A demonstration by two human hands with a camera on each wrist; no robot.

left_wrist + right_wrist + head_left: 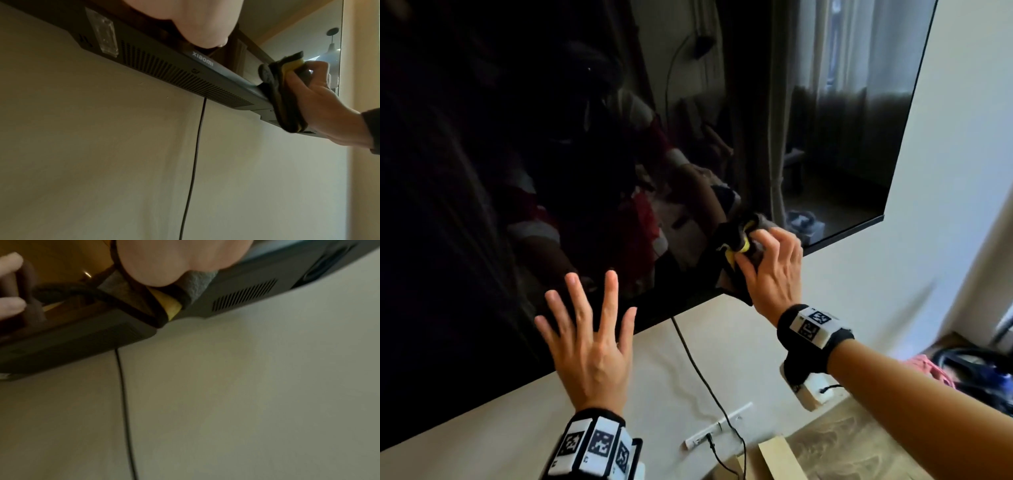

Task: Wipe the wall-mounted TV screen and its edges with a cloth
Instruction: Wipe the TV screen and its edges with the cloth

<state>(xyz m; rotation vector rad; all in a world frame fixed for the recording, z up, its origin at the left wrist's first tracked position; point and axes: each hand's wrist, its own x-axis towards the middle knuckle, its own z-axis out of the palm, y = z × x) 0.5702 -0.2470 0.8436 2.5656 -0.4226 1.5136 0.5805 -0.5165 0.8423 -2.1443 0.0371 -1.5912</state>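
The wall-mounted TV (524, 144) fills the upper left of the head view, its black screen reflecting the room. My right hand (770, 263) grips a bunched dark grey cloth with a yellow patch (736, 240) and presses it against the screen at the bottom edge, right of centre. Part of the cloth (285, 99) hangs over the lower bezel (207, 63); the cloth (144, 303) shows close up in the right wrist view. My left hand (589, 329) lies flat with fingers spread on the lower screen, left of the cloth.
A black cable (698, 373) hangs from the TV's underside down the pale wall (825, 274). A white cable strip (719, 425) is fixed to the wall lower down. Wooden floor (842, 442) and a pile of clutter (976, 373) lie at the lower right.
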